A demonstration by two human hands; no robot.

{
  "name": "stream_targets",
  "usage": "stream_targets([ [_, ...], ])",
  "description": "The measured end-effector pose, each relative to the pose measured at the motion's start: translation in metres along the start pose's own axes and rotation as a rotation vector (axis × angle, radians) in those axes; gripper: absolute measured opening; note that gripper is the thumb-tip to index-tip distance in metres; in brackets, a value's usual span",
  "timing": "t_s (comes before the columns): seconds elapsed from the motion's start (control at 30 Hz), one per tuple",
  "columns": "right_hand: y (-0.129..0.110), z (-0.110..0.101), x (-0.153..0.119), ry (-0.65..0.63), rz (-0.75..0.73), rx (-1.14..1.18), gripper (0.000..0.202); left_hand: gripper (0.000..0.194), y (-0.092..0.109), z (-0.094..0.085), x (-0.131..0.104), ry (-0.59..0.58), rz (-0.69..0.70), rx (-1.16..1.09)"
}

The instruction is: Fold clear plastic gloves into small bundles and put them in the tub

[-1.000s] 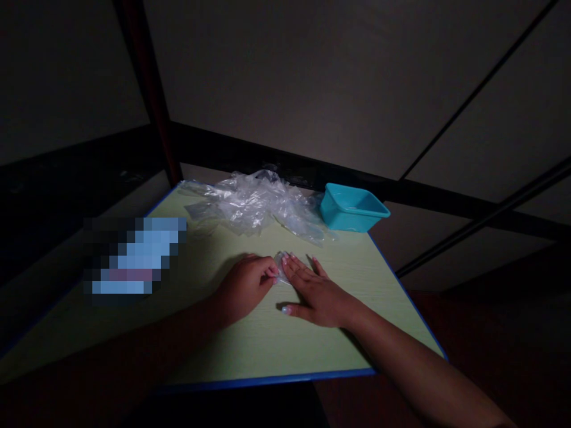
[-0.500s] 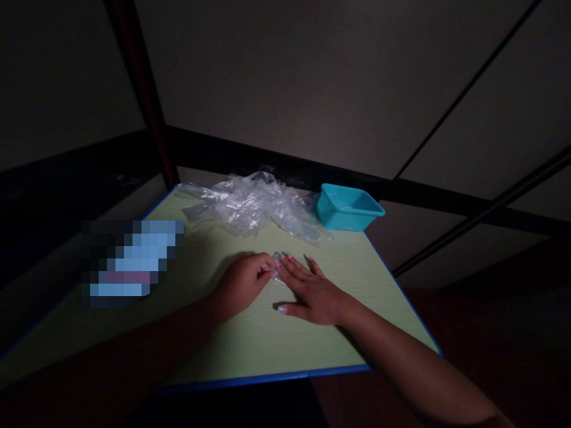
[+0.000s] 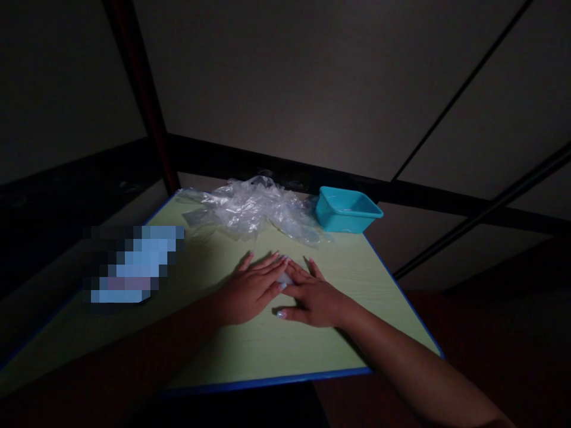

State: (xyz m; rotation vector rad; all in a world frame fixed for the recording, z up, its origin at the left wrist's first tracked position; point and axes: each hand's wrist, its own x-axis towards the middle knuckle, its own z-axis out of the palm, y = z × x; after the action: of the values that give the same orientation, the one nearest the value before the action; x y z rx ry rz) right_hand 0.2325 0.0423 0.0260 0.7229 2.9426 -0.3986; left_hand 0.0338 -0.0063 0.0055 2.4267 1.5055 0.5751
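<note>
A small piece of clear plastic (image 3: 284,277), perhaps a folded bag, lies on the pale green table (image 3: 312,351), mostly covered by my fingers. My right hand (image 3: 312,296) rests flat over its right side, fingers stretched out and thumb apart. From the left, my left hand (image 3: 252,290) reaches over it with fingers spread; its fingertips meet those of the right hand. Neither hand is closed round anything. Beyond my hands lies a loose heap of clear plastic bags (image 3: 254,205).
A turquoise plastic basin (image 3: 348,211) stands at the table's back right corner. Toward the left edge is a blurred-out, light blue object (image 3: 143,255). Dark panelled walls (image 3: 285,89) rise behind the table, which has a blue edge (image 3: 267,383).
My left hand has gone from a pinch on the plastic's left side to open and spread, its fingertips now over the plastic. My right hand has stayed about where it was.
</note>
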Motion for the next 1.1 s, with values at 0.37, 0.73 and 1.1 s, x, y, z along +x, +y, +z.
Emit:
stream_targets([
  [0.37,0.033,-0.014,0.0,0.609,0.192,0.252,0.026,0.043,-0.002,0.005,-0.004,-0.079,0.04,0.111],
  [0.73,0.05,-0.009,0.006,0.428,0.467,0.061,0.018,0.04,-0.002,0.004,-0.006,-0.049,0.087,0.05],
  [1.1,0.02,-0.002,0.005,0.385,0.09,0.052,0.057,0.04,0.001,0.003,-0.005,-0.031,0.072,0.057],
])
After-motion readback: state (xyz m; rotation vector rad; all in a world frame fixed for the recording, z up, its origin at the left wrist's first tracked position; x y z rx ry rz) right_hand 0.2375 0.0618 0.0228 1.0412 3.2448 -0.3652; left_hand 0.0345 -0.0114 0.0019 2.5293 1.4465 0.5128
